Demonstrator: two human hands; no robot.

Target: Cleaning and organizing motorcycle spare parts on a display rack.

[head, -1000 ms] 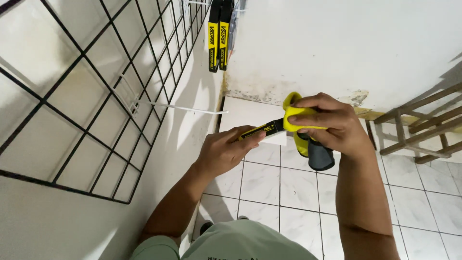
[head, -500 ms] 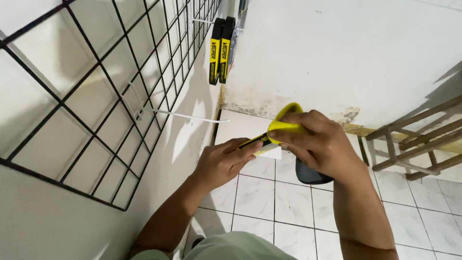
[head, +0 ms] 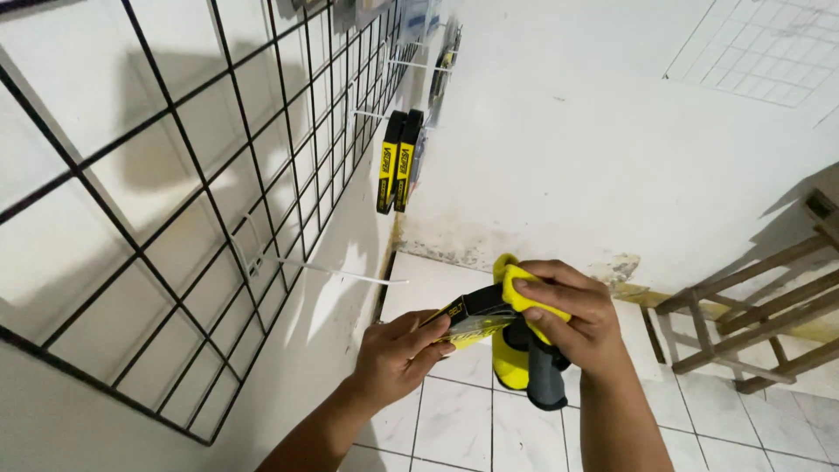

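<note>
My right hand (head: 572,319) grips a yellow tool with a black handle (head: 524,367) together with the yellow end of a flat yellow-and-black package (head: 476,322). My left hand (head: 398,354) pinches the other end of that package from below. Both hands are held above the tiled floor, just right of a black wire grid (head: 201,201) fixed to the white wall. A bare white peg hook (head: 336,271) juts from the grid just left of my left hand.
Two yellow-and-black packages (head: 398,162) hang from a higher hook on the grid, with more items on hooks beyond. A wooden frame (head: 752,323) leans at the right by the stained white wall. White floor tiles (head: 454,419) lie below.
The view has tilted up, showing more of the grid and wall. Both hands stay on the package and tool, now lower in view; my left fingers have shifted along the package end.
</note>
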